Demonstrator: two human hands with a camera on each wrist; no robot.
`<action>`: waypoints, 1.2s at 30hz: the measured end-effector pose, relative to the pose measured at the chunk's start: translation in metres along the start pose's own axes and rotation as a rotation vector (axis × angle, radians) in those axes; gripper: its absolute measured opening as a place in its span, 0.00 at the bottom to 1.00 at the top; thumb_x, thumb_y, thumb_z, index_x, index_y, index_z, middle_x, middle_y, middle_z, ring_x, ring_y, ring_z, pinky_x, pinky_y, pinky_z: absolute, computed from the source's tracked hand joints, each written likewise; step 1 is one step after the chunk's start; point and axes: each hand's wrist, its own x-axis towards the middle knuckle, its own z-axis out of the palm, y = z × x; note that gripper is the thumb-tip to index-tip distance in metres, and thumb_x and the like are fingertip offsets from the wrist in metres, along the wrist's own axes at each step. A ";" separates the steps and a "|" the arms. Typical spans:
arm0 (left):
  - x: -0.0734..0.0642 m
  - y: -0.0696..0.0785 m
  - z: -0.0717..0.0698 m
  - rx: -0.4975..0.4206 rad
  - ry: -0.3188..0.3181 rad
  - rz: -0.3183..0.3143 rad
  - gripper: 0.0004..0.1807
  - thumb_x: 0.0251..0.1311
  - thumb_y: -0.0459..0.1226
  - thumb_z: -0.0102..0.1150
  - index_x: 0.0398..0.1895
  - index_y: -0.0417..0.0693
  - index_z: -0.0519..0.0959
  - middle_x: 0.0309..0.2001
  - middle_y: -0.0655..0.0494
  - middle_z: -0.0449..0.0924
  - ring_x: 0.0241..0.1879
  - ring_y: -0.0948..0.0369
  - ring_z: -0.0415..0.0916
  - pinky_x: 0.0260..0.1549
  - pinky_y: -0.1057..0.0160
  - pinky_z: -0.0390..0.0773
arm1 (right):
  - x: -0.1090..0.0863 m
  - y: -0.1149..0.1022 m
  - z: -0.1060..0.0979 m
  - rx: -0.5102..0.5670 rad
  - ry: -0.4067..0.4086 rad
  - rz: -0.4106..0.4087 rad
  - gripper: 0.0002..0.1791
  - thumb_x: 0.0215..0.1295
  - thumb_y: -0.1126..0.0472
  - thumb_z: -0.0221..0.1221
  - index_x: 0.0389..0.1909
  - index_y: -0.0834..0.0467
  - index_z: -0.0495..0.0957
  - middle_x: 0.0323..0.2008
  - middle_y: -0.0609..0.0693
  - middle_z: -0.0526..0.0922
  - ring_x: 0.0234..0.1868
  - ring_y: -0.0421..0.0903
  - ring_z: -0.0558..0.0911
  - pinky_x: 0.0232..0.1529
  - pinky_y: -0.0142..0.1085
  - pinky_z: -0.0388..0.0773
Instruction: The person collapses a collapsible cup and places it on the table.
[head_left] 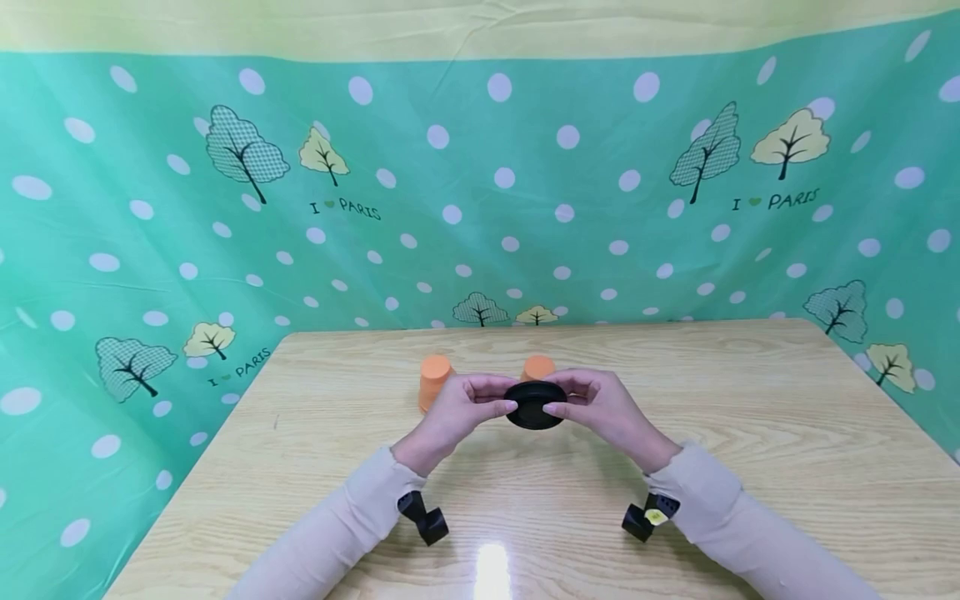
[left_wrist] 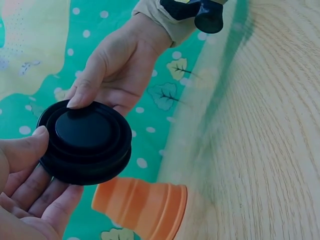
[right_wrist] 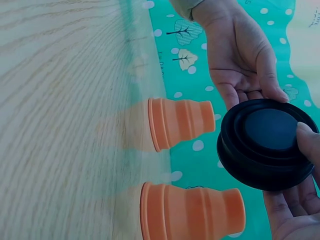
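Observation:
A black collapsible cup, folded flat into stacked rings, is held up over the table between both hands. The left hand pinches its left edge, thumb on the near face and fingers behind. On the opposite edge the right hand grips the same way. In the left wrist view the ringed face of the black cup shows, with both thumbs on its rim. Behind the hands stand two orange collapsible cups, unfolded and upside down: a left one and a right one, the latter partly hidden by the black cup.
The light wood-grain table extends to a green dotted cloth hanging behind it. A small black wrist camera sits below the left cuff, and another camera is below the right cuff.

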 end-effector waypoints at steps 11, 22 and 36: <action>-0.001 0.002 0.000 0.020 0.035 0.008 0.18 0.54 0.33 0.66 0.50 0.37 0.80 0.46 0.45 0.82 0.44 0.59 0.81 0.45 0.63 0.78 | 0.000 0.002 0.002 0.048 0.039 -0.002 0.20 0.58 0.64 0.65 0.50 0.68 0.76 0.47 0.62 0.78 0.44 0.44 0.82 0.45 0.32 0.79; -0.006 0.005 0.002 0.073 0.062 0.060 0.16 0.52 0.32 0.68 0.46 0.41 0.83 0.46 0.49 0.83 0.43 0.58 0.81 0.43 0.63 0.80 | 0.004 0.006 -0.001 0.001 0.000 0.025 0.22 0.68 0.58 0.56 0.58 0.66 0.71 0.57 0.61 0.74 0.55 0.46 0.76 0.53 0.30 0.73; -0.009 0.005 0.005 0.128 0.072 0.183 0.14 0.53 0.30 0.66 0.45 0.40 0.83 0.46 0.48 0.83 0.50 0.58 0.78 0.50 0.57 0.77 | 0.004 0.002 0.002 0.108 -0.095 0.103 0.28 0.71 0.53 0.52 0.62 0.68 0.65 0.61 0.64 0.69 0.56 0.46 0.76 0.59 0.49 0.70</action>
